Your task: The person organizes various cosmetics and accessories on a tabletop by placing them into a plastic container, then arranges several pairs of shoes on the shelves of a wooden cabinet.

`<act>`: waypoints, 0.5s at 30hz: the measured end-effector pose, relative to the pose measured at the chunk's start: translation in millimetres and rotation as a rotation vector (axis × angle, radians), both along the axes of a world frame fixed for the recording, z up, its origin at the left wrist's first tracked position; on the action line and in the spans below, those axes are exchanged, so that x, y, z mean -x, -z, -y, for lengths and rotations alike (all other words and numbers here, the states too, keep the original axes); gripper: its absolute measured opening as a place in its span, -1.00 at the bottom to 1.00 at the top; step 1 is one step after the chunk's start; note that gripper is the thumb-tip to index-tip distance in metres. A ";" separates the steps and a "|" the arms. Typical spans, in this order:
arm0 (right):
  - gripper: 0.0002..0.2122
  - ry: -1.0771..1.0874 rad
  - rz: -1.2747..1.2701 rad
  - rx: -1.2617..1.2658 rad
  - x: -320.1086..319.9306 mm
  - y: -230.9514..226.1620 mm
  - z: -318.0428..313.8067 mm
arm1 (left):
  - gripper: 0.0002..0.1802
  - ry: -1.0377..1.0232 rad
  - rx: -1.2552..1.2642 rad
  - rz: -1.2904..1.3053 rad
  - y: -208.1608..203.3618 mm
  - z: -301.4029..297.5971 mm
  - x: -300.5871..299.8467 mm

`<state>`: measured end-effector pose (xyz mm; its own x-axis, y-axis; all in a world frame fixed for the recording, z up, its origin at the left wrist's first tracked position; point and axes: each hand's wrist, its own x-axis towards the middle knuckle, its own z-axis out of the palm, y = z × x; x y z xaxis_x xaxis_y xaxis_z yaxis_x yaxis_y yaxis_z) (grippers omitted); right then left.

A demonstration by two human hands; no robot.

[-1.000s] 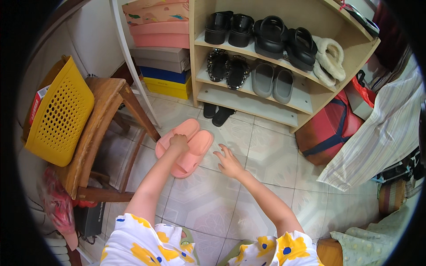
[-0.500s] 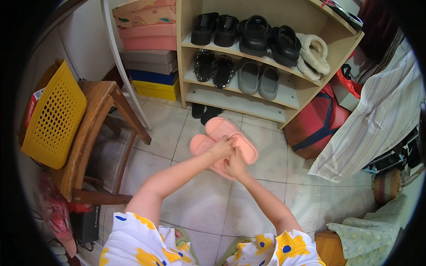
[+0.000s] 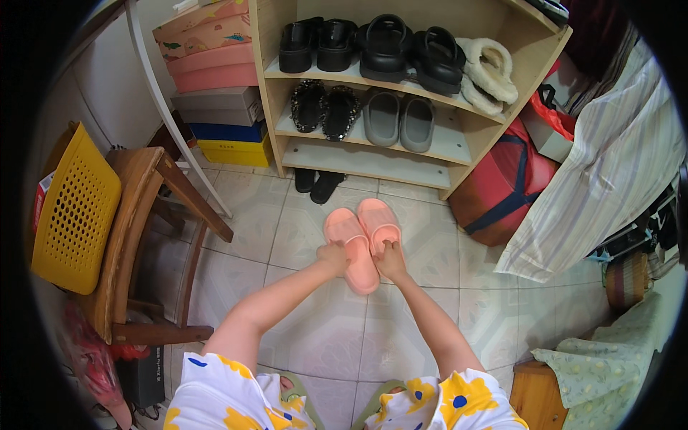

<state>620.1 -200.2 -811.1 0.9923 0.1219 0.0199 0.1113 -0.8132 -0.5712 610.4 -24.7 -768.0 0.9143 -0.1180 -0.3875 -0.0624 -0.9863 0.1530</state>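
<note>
A pair of pink slide slippers sits side by side in front of me, toes pointing to the shelf. The left slipper (image 3: 363,271) lies a little nearer to me than the right slipper (image 3: 378,214). My left hand (image 3: 330,259) is closed on the outer edge of the left slipper, beside its strap. With fingers bent over the footbed, my right hand (image 3: 390,264) grips the right slipper near its heel; part of that heel is hidden behind the hand. Whether the soles touch the floor I cannot tell.
Ahead stands a wooden shoe rack (image 3: 373,170) with several pairs of shoes; black slippers (image 3: 327,186) lie under its front. A wooden chair (image 3: 136,208) bearing a yellow basket (image 3: 75,215) is at left. A red bag (image 3: 494,190) and striped cloth (image 3: 573,165) are at right.
The slippers have turned from a slant to nearly straight toward the rack. My hands, close together before, have moved apart, one to each slipper. The view has shifted slightly.
</note>
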 end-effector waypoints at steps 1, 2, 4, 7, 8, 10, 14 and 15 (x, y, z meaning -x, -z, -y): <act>-0.55 0.001 -0.034 -0.020 -4.2 -1.5 -4.5 | -0.44 -0.002 -0.002 -0.001 -0.2 -2.1 0.2; -0.55 -0.001 -0.035 -0.022 -7.3 -2.9 -8.2 | -0.45 -0.024 0.011 -0.073 -0.2 -4.0 -0.1; -0.54 -0.010 -0.162 -0.018 -10.1 -7.6 -21.7 | -0.45 -0.054 0.015 -0.146 4.5 -13.0 0.1; -0.58 0.079 -0.054 -0.029 -13.4 3.4 -38.2 | -0.49 -0.018 0.124 -0.169 19.3 -19.8 -1.0; -0.58 0.080 -0.055 -0.032 -15.4 6.6 -40.7 | -0.53 -0.045 0.158 -0.164 22.9 -20.4 -1.8; -0.60 0.158 -0.047 -0.013 -20.7 12.7 -42.0 | -0.57 -0.068 0.194 -0.161 23.9 -18.1 -2.6; -0.65 0.198 -0.071 -0.015 -31.3 20.2 -36.1 | -0.62 -0.106 0.265 -0.057 26.4 -18.6 -3.4; -0.70 0.180 -0.043 -0.031 -32.2 20.4 -34.6 | -0.64 -0.096 0.277 -0.012 26.3 -19.1 -3.2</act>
<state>652.3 -165.6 -831.5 0.9981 -0.0577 -0.0217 -0.0593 -0.7997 -0.5974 613.6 -5.6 -794.2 0.9221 -0.1341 -0.3630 0.0325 -0.9080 0.4178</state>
